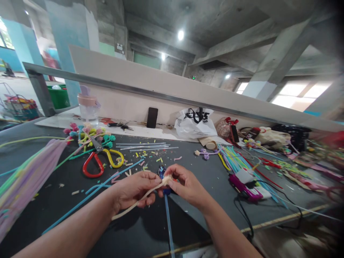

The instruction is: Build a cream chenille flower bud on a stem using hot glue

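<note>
Cream pipe cleaner (pixel 145 196) sits in the lower centre of the frame, held between both hands above the dark worktop (pixel 67 186). Long axis runs diagonally: free tail at lower left, worked end at upper right. Left hand (pixel 134 189) is closed around the mid-length, fingers curled over the stem, tail trailing out below the wrist. Right hand (pixel 185 184) pinches the upper end, thumb and fingertips closed on a small cream knot. The two hands are nearly touching at that knot, so the working point lies between them, slightly nearer the right hand.

A blue stem (pixel 168 222) drops from under the knot straight toward the bottom edge; a blue piece shows just behind the fingers, attachment unclear.

Outward: red-and-yellow-handled scissors (pixel 103 161) to the upper left, cut scraps scattered between. Pastel pipe cleaner bundle (pixel 24 179) at far left. White plastic bag (pixel 195 123) and black phone (pixel 152 117) along the back wall.
</note>
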Tool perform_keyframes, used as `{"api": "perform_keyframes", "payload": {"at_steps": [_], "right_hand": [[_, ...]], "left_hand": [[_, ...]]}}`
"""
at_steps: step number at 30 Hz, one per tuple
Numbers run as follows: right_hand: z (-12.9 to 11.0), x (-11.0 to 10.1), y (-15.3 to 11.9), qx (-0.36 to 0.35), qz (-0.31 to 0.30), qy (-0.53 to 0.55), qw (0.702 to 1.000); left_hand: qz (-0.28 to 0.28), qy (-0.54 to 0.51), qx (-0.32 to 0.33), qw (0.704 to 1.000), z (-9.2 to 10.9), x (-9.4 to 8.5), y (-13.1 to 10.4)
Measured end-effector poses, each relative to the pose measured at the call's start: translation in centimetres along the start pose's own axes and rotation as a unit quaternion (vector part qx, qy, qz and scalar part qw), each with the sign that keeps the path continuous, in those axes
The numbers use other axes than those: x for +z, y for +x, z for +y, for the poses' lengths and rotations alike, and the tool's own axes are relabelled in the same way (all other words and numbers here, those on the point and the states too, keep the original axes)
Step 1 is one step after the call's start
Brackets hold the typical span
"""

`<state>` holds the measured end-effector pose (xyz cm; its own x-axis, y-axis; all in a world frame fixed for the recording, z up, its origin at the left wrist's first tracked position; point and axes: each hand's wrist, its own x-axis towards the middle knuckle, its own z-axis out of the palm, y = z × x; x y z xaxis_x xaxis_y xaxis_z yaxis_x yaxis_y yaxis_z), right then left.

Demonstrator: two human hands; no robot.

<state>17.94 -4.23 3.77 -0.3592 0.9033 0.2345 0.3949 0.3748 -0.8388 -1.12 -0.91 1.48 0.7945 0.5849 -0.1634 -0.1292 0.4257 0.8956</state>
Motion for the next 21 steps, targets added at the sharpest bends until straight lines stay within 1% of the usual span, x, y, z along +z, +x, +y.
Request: {"api": "perform_keyframes", "payload": {"at_steps": [5, 8, 10, 11, 12, 15, 16, 18, 21], "right_hand": [[0.1, -0.3, 0.0, 0.009, -0.024, 0.094, 0.995], [0.1, -0.4, -0.1, 0.012, -0.012, 0.121, 0.993], [0.2, -0.5, -0.1, 0.01, 0.007, 0.126, 0.992], [0.4, -0.5, 0.0, 0.007, 0.03, 0.127, 0.991], [0.5, -0.5, 0.1, 0.002, 0.066, 0.127, 0.99], [1.2, -0.4, 0.5, -0.003, 0.206, 0.111, 0.972], [1.3, -0.4, 0.6, 0.001, 0.24, 0.103, 0.965], [1.4, -0.5, 0.6, 0.014, 0.269, 0.083, 0.96], [1.2, -0.6, 0.5, 0.033, 0.268, 0.037, 0.962]], "left_hand": [[-0.005, -0.013, 0.002, 1.0, 0.0, 0.0, 0.0], [-0.009, -0.017, 0.001, 1.0, -0.1, -0.1, 0.0], [-0.011, -0.021, 0.0, 1.0, -0.1, -0.1, 0.0], [-0.013, -0.024, 0.0, 1.0, -0.2, -0.1, 0.0], [-0.013, -0.027, -0.001, 1.0, -0.2, -0.2, 0.0], [-0.005, -0.03, 0.003, 1.0, -0.2, -0.3, 0.1], [0.002, -0.031, 0.007, 0.999, -0.2, -0.3, 0.1], [0.023, -0.037, 0.019, 0.999, -0.2, -0.4, 0.2], [0.055, -0.048, 0.029, 0.997, -0.2, -0.4, 0.3]]}}
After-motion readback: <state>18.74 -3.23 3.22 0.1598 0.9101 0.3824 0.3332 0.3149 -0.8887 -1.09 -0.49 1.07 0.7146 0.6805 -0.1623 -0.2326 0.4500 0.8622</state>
